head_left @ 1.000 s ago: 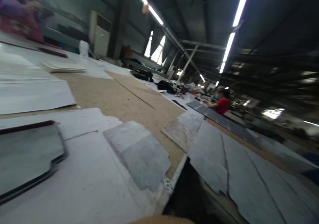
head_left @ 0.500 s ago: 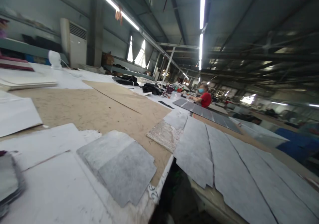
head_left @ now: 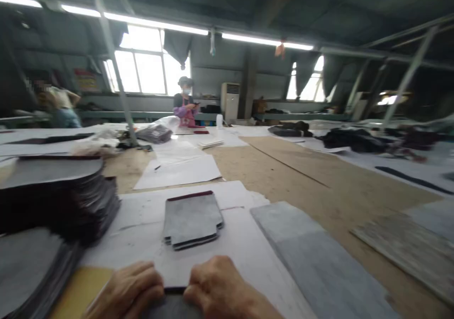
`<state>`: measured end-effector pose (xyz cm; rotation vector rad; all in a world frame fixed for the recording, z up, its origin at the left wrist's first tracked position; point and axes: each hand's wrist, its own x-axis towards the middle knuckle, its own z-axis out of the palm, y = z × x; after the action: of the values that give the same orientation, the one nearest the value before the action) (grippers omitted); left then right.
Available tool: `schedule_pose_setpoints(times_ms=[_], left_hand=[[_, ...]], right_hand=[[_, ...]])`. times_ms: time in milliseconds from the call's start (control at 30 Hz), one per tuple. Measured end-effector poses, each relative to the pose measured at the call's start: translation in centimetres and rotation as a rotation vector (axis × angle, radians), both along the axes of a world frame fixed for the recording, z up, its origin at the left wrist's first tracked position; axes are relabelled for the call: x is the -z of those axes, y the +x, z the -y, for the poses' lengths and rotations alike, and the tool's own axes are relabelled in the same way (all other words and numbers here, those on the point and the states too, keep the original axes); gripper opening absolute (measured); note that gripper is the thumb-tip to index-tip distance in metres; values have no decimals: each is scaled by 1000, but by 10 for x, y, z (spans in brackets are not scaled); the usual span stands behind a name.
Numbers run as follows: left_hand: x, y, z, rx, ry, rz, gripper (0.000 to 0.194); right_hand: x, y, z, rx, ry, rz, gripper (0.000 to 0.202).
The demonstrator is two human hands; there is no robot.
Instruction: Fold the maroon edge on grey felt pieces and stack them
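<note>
Both hands are at the bottom of the head view, close together over the white-covered table. My left hand (head_left: 129,288) has its fingers pressed together on the left part of a dark grey piece (head_left: 173,306). The curled fingers of my right hand (head_left: 220,286) pinch the same piece at its right. A dark edge of the piece shows between the hands; the rest is cut off by the frame. Just beyond lies a small stack of grey notched pieces (head_left: 193,219) with a dark red top edge.
Tall stacks of dark-edged grey pieces (head_left: 56,191) stand at the left, beside a yellow board (head_left: 80,288). Larger grey sheets (head_left: 319,257) lie at the right. A person in a pink apron (head_left: 186,108) is beyond the table; another person (head_left: 64,104) is far left.
The view has swung left, away from the aisle and the person in red. Both my hands have come into view, holding a dark grey piece.
</note>
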<state>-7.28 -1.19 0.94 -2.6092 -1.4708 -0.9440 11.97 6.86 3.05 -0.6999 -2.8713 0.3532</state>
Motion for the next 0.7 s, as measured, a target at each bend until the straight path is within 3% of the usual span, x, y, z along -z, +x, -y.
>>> schedule_pose_setpoints(times_ms=[100,267,533,700], left_hand=[[-4,3,8,-101,-62,5,19],[-8,9,5,-110,-92,50,19],[-7,-3,9,-273,-193,214,32],[-33,-7,-12,-453,-441,358,41]], right_hand=[[1,-1,-2,34,-32,-29,19],[-1,11,-3,109,-157,-53,19],[-22,40,-31,269,-450,-176,22],[-40,35,-63,395,-680,-273,21]])
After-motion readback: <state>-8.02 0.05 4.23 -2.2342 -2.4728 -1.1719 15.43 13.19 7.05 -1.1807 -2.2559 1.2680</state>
